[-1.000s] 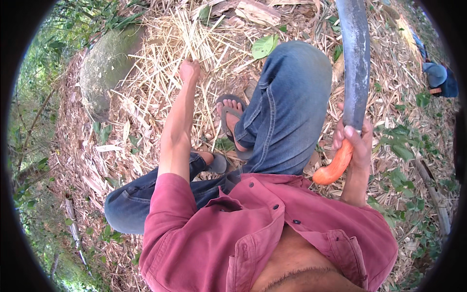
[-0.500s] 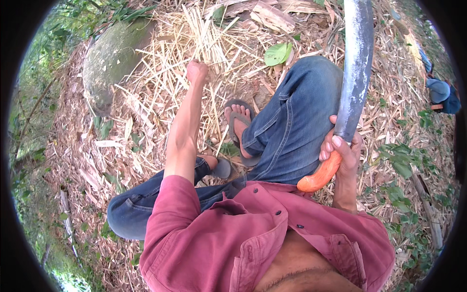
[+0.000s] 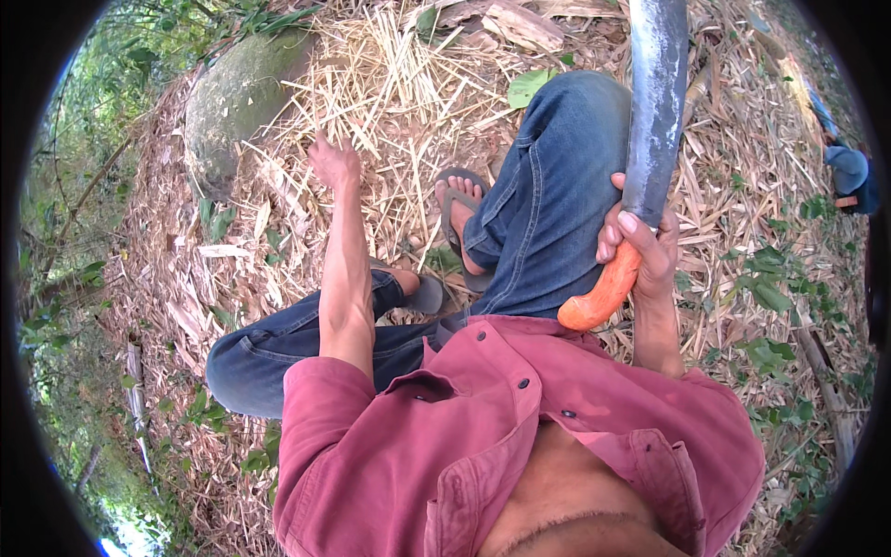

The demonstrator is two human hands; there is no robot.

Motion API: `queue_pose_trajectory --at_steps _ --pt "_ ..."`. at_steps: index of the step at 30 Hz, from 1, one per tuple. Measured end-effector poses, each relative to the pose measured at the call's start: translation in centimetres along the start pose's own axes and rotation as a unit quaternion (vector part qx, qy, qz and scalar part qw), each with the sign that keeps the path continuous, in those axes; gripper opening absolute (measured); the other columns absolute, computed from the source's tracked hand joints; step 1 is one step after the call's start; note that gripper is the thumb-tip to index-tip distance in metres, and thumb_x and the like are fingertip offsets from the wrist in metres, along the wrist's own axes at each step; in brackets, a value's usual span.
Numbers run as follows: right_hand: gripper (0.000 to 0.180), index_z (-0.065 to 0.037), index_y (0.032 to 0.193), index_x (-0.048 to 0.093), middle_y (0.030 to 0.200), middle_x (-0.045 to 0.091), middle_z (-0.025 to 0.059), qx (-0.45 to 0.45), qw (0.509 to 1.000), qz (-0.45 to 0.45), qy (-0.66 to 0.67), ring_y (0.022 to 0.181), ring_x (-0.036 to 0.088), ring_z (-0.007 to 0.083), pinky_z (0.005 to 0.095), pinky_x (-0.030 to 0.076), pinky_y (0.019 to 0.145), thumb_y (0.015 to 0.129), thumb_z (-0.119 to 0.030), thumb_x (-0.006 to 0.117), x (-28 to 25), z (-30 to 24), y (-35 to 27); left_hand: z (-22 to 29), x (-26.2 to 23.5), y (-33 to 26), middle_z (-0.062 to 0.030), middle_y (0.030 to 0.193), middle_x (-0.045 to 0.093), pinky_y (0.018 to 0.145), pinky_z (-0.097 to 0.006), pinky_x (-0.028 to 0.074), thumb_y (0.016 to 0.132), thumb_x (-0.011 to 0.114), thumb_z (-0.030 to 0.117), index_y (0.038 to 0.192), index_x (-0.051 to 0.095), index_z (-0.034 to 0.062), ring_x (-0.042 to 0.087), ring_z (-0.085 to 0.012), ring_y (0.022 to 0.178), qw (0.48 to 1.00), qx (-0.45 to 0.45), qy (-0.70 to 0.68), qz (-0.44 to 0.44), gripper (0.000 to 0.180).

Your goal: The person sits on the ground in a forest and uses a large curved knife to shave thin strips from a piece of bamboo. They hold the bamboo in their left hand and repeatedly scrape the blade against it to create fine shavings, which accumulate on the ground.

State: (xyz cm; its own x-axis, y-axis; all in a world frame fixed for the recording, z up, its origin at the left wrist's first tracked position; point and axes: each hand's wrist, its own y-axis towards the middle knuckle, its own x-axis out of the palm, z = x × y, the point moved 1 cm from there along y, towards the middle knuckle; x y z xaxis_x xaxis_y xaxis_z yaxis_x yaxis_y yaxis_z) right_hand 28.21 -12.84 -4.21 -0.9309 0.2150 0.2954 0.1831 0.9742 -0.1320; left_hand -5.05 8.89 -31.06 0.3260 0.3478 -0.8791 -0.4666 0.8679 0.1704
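My right hand (image 3: pixel 642 239) is closed round the orange curved handle (image 3: pixel 608 286) of a machete, by my raised knee. The long grey blade (image 3: pixel 657 102), streaked with white, points away from me and runs past the frame's upper edge. My left arm reaches forward, and my left hand (image 3: pixel 334 162) hovers low over the litter with its fingers apart and nothing visible in it. Just beyond that hand lies a loose heap of thin pale split strips (image 3: pixel 399 70). A mossy rounded boulder (image 3: pixel 237 107) sits to its left.
Dry leaves and shavings (image 3: pixel 186 288) cover the ground. My sandalled foot (image 3: pixel 461 209) is between the hands. A wood chunk (image 3: pixel 524 26) and a green leaf (image 3: pixel 527 88) lie ahead. A blue and dark bundle (image 3: pixel 849 172) is at far right, a log (image 3: pixel 826 390) at lower right.
My left hand has moved left and slightly nearer, away from the strips, and its closed fingers have spread. The machete and right hand appear a little higher and further left in view.
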Motion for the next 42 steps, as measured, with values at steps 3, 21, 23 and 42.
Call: queue_pose_trajectory --at_steps 3,21,23,42 --pt "0.045 0.008 0.122 0.049 0.065 0.052 0.0079 0.012 1.0 0.019 -0.02 0.05 0.053 0.0155 0.0279 0.048 0.047 0.082 -0.011 0.058 0.2 0.0 -0.1 2.2 1.6 0.4 -0.006 0.095 0.068 0.075 -0.032 0.051 0.091 0.054 0.017 0.107 0.066 0.0138 0.063 -0.0157 0.076 0.984 0.018 -0.144 -0.104 0.021" --pt "0.041 0.01 0.117 0.048 0.058 0.054 0.0118 0.028 0.998 0.036 -0.047 0.048 0.056 0.0197 0.0315 0.048 0.046 0.08 -0.007 0.056 0.3 0.1 1.9 9.2 12.7 3.2 -0.0148 0.096 0.068 0.077 -0.04 0.051 0.08 0.062 0.028 0.096 0.07 0.0138 0.066 -0.03 0.088 0.965 -0.035 -0.047 -0.254 0.023" --pt "0.042 0.01 0.118 0.048 0.059 0.054 0.0115 0.026 0.999 0.026 -0.039 0.048 0.056 0.0196 0.0316 0.048 0.046 0.081 -0.007 0.057 0.4 0.2 1.8 9.4 12.1 3.4 -0.0138 0.096 0.069 0.079 -0.04 0.05 0.08 0.062 0.028 0.099 0.07 0.0154 0.066 -0.0296 0.088 0.961 -0.071 -0.065 -0.261 0.024" --pt "0.042 0.009 0.121 0.049 0.066 0.055 0.0068 -0.02 0.999 0.034 -0.03 0.052 0.056 0.0148 0.0275 0.047 0.049 0.084 -0.01 0.059 -0.1 0.5 0.6 10.7 -9.9 2.6 -0.0125 0.093 0.064 0.068 -0.027 0.055 0.096 0.044 0.011 0.12 0.049 -0.0006 0.063 -0.0153 0.076 0.652 -0.079 -0.663 -0.36 0.027"
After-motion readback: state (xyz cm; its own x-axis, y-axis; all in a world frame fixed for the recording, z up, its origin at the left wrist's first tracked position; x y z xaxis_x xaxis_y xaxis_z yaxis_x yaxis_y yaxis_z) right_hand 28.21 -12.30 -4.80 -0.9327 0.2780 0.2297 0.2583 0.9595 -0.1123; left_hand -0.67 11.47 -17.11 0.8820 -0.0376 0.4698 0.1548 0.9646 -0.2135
